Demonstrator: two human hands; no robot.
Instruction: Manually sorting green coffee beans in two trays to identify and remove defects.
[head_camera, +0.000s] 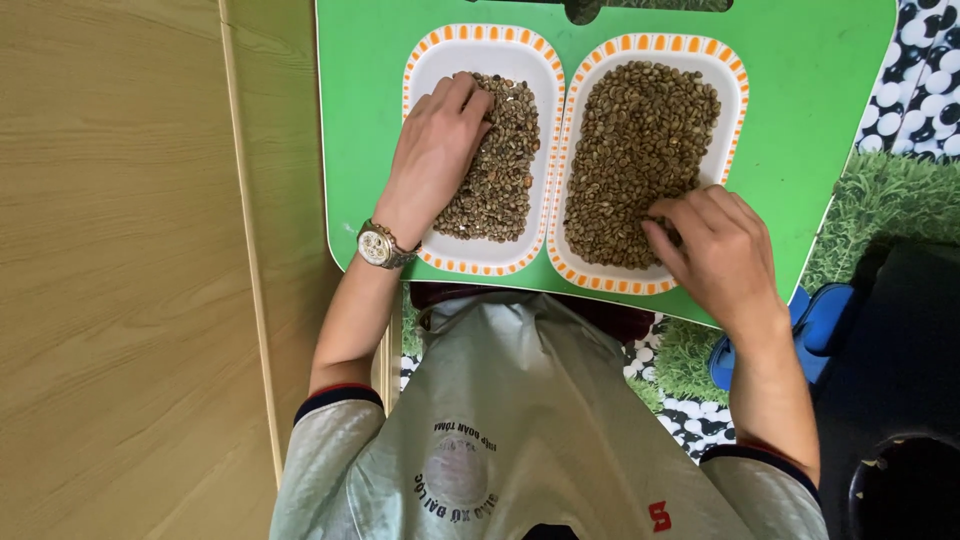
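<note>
Noting right hand (722, 250) fingers pinched in beans (640, 150), heap at my 11 o'clock; left hand (437, 150) flat, released, on left tray (484, 262) beans.

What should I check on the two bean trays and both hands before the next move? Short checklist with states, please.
1. Left hand rests on the beans in the left tray: ok.
2. Right hand has fingertips in the beans at the right tray near edge: ok.
3. Both trays sit fully on the green table, side by side, rims touching or nearly so: ok.
4. No beans visibly spilled onto the table: ok.
5. Whether either hand pinches a bean: cannot tell, fingers hide it.
6. Wristwatch lies outside the tray rim, off the beans: ok.
</note>
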